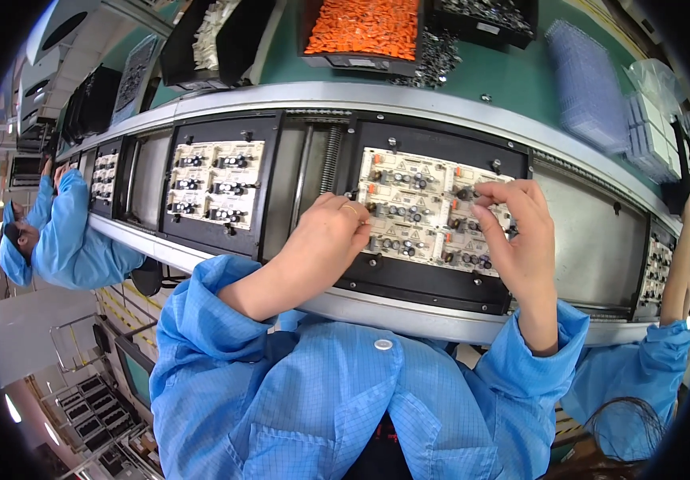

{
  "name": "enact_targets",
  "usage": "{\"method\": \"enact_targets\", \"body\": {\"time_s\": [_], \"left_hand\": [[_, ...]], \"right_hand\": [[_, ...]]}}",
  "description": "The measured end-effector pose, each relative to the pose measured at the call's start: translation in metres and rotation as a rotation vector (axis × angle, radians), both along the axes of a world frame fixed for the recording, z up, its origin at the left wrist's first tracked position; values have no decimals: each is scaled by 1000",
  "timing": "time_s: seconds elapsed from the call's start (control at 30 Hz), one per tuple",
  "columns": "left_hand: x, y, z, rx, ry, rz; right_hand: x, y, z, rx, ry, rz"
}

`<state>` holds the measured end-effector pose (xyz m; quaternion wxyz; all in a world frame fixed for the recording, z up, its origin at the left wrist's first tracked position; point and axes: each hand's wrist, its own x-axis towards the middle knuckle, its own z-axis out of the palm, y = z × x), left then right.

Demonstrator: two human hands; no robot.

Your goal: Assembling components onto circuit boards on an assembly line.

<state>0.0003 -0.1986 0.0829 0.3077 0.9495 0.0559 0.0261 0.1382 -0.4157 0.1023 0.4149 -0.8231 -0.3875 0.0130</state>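
Observation:
In front of me a cream circuit board panel (433, 220), carrying several capacitors and small orange parts, lies in a black carrier frame (337, 276) on a conveyor. My left hand (325, 240) is at the panel's left edge, thumb and fingers pinched together; whatever is between them is hidden. Over the panel's right half, my right hand (525, 228) has its thumb and index finger curled close together beside a dark round component (466, 194). Whether that component is gripped or only sits on the board behind the fingertips is unclear.
Beyond the conveyor rail (321, 94) stand a bin of orange parts (365, 28), a bin of white parts (213, 36) and stacked clear trays (585, 84). Another loaded carrier (215, 182) sits to the left. Co-workers in blue work at left (81, 232) and right (633, 384).

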Motion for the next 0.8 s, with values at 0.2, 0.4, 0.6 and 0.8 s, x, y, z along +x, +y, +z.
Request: {"method": "enact_targets", "body": {"time_s": [0.2,0.4,0.6,0.8], "left_hand": [[3,0,-4,30,7,-91],[-14,41,16,-29,-90,293],[-86,217,-26,727,40,999],[-145,290,-29,344,477,951]], "right_hand": [[-7,-3,6,-40,22,-44],[-38,27,14,-76,-61,209],[-87,96,-1,-192,-222,810],[-79,109,-20,-324,-310,848]]}}
